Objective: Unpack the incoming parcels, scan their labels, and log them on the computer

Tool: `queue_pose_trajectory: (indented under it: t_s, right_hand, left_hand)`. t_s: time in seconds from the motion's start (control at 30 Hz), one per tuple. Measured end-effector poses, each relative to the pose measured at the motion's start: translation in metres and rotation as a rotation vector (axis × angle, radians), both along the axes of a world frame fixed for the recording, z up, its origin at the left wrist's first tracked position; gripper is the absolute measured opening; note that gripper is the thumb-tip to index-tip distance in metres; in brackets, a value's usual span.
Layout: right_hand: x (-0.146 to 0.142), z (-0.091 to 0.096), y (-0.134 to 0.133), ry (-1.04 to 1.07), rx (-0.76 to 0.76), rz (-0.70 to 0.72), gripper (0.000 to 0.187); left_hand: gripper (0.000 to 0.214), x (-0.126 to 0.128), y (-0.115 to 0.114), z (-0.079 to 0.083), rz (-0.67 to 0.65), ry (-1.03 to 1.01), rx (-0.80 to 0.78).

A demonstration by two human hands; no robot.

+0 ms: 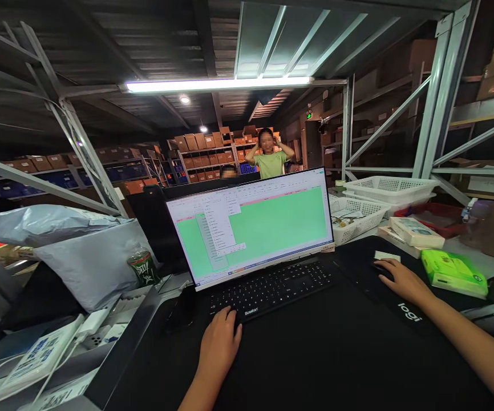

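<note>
My left hand (220,337) rests at the lower left edge of a black keyboard (268,288), fingers stretched out over its keys and holding nothing. Over to the right, my right hand (403,279) is curved over a dark computer mouse (383,274), mostly hidden under the palm and fingers. The mouse sits on a black desk mat (315,354) with white lettering. Behind the keyboard stands a monitor (272,222), which displays a green spreadsheet with a drop-down menu unfolded. A dark phone-like slab (181,310) lies left of the keyboard.
Right of the monitor are white plastic baskets (356,220), a small box (417,231) and a green tissue-like pack (454,273). On the left are a bottle (142,265), a grey bag (88,260) and an open drawer-like tray (122,354). A person in green (271,164) stands beyond.
</note>
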State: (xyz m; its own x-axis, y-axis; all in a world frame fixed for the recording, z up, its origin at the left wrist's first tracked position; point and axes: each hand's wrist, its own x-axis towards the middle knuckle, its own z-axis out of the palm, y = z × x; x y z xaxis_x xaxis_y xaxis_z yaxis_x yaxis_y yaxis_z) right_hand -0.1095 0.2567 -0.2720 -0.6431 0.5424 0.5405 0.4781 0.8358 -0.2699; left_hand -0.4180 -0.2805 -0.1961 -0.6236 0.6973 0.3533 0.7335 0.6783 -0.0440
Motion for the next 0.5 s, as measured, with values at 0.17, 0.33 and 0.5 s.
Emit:
queue_pose_trajectory:
  t_s: [0.17, 0.33, 0.5]
  right_hand:
    - [-0.0009, -0.0009, -0.0004, 0.018, -0.006, 0.007, 0.047]
    - [0.0006, 0.0042, -0.0044, 0.01, -0.021, 0.002, 0.046]
    - [0.0007, 0.0066, -0.0052, 0.003, -0.021, -0.008, 0.044]
  left_hand:
    - [0.041, 0.0014, 0.0006, 0.0015, 0.001, -0.007, -0.01]
    - [0.041, 0.0023, 0.001, 0.0005, 0.006, -0.002, 0.002]
    - [0.04, -0.0016, -0.0001, -0.003, -0.006, 0.027, 0.012]
